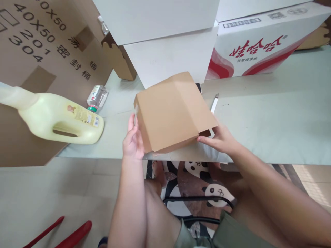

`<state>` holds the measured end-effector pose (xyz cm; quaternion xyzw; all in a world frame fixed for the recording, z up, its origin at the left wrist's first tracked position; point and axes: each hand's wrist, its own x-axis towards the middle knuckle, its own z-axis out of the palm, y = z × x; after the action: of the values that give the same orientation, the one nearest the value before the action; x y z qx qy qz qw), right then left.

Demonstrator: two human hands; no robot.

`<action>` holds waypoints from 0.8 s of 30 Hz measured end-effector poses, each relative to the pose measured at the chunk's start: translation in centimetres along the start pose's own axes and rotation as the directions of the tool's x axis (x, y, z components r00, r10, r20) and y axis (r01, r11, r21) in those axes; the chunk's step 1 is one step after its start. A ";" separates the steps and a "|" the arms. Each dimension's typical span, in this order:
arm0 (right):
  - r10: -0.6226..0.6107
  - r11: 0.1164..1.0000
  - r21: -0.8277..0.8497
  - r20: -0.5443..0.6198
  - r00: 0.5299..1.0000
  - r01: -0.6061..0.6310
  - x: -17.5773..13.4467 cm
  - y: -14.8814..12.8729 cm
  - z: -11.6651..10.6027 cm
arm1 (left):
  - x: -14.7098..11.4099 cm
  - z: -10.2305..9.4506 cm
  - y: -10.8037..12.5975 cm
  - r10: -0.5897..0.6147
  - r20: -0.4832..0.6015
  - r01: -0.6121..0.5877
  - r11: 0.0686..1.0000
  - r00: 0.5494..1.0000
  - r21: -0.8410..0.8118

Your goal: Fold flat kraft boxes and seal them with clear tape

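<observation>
Over the pale-green table [266, 131], the left hand [133, 142] pinches the left edge of a brown cardboard box [167, 115], the right hand [219, 138] its near-right corner; probably light, stiff but creasable, best held by folded edges.

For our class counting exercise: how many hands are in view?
2. The left hand is at the left side of the brown box; the right hand is at its near right corner. Some fingers are hidden by the box.
</observation>
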<state>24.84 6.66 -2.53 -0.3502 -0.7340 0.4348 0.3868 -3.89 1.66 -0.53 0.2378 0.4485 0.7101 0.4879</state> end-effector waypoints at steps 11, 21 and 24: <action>0.189 0.979 -0.027 -0.239 0.952 -0.201 0.2 -0.3 0.5 | -0.2 -0.4 0.7 -0.186 0.092 0.191 0.980 0.978 -0.056; 0.283 0.955 0.176 -0.276 0.918 -0.241 0.1 -0.3 0.2 | -0.4 -0.2 -0.2 -0.255 0.029 0.250 0.960 0.966 0.122; 0.376 0.913 0.284 -0.307 0.874 -0.293 0.2 -0.4 0.0 | -0.4 -0.1 -0.4 -0.196 -0.079 0.207 0.960 0.977 0.186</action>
<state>24.64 6.67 -2.12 -0.4983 -0.5247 0.5064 0.4690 -3.58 1.30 -0.86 0.2157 0.5514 0.6167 0.5188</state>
